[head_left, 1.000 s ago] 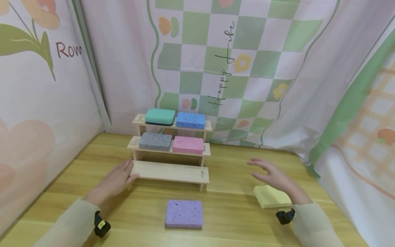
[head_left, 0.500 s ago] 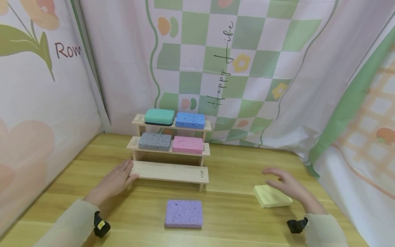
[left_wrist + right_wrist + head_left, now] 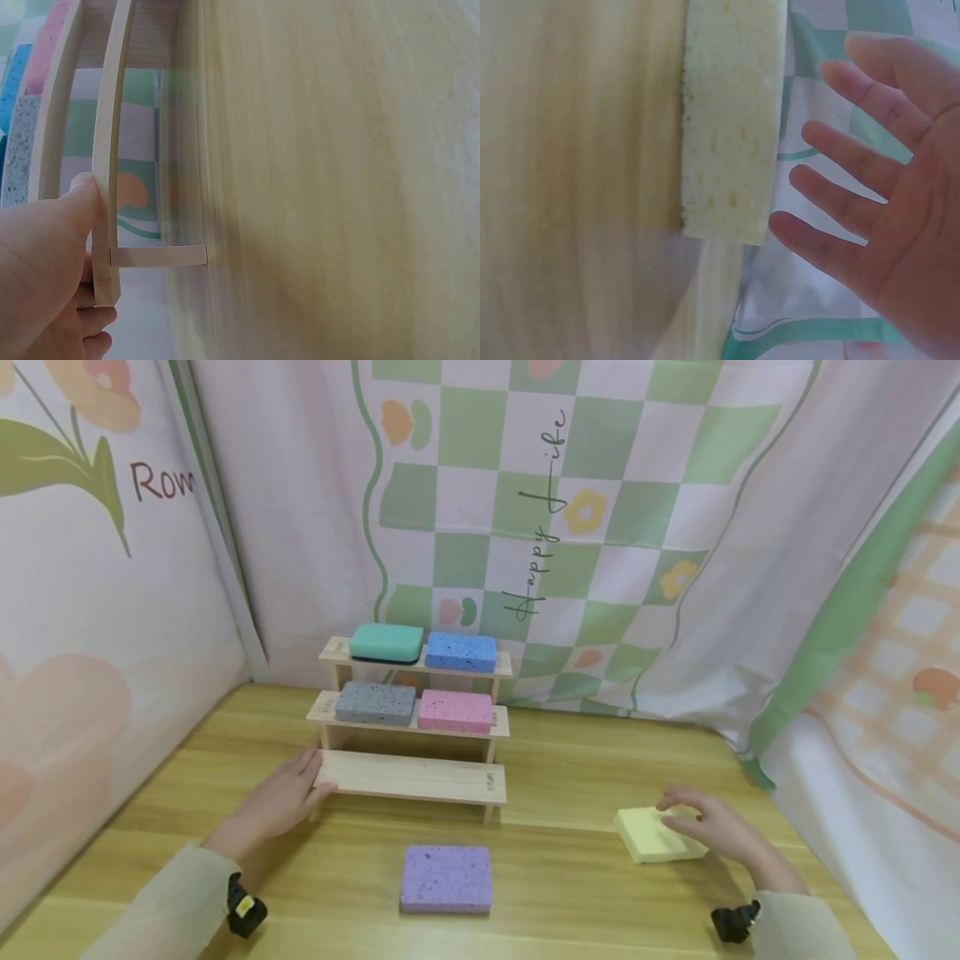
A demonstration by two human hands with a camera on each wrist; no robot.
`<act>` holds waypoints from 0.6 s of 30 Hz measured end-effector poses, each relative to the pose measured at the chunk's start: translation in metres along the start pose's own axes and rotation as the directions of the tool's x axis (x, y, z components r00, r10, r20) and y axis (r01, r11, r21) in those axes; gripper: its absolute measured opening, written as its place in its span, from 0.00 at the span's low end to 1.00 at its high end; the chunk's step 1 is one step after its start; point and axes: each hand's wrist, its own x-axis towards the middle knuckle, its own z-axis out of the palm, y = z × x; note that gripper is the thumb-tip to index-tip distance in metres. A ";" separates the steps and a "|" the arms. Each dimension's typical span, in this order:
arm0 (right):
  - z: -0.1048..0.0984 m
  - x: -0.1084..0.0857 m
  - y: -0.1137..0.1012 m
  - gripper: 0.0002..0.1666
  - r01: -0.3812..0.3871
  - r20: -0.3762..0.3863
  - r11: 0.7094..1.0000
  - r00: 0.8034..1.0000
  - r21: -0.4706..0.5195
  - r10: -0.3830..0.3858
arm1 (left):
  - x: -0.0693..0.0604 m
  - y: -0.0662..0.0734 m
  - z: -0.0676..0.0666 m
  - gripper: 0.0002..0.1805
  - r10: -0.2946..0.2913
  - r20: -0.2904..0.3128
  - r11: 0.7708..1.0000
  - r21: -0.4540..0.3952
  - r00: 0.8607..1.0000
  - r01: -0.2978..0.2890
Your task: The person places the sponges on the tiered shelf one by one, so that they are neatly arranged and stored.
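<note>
At the left end of the lowest step of a three-step wooden rack (image 3: 412,777), my left hand (image 3: 273,797) holds the board. In the left wrist view the thumb lies on the board (image 3: 107,150) and the other fingers are partly hidden behind its end. My right hand (image 3: 716,827) hovers over a yellow sponge (image 3: 648,837), fingers spread and slightly bent. The right wrist view shows the fingers apart from the yellow sponge (image 3: 731,127). A purple sponge (image 3: 446,878) lies flat on the table in front of the rack.
The top step bears a teal sponge (image 3: 386,642) and a blue sponge (image 3: 461,651). On the middle step sit a grey sponge (image 3: 375,702) and a pink sponge (image 3: 455,710). Printed curtains (image 3: 547,485) enclose the wooden table (image 3: 570,893) at the back and sides.
My right hand has moved right and down toward me, and is now over the yellow sponge. The left hand keeps its place on the rack, and the sponges have not moved.
</note>
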 end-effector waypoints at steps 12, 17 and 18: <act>0.004 -0.006 0.005 0.18 -0.070 0.081 0.996 0.995 0.052 0.065 | 0.000 0.001 -0.001 0.37 0.002 0.008 1.000 -0.006 1.000 -0.002; 0.005 -0.006 0.006 0.22 -0.093 0.120 0.994 0.989 0.063 0.085 | 0.000 0.000 -0.001 0.36 0.000 0.008 1.000 -0.007 1.000 0.000; 0.005 -0.006 0.007 0.22 -0.089 0.129 0.994 0.988 0.061 0.081 | 0.000 0.000 -0.001 0.36 0.000 0.007 1.000 -0.007 1.000 0.000</act>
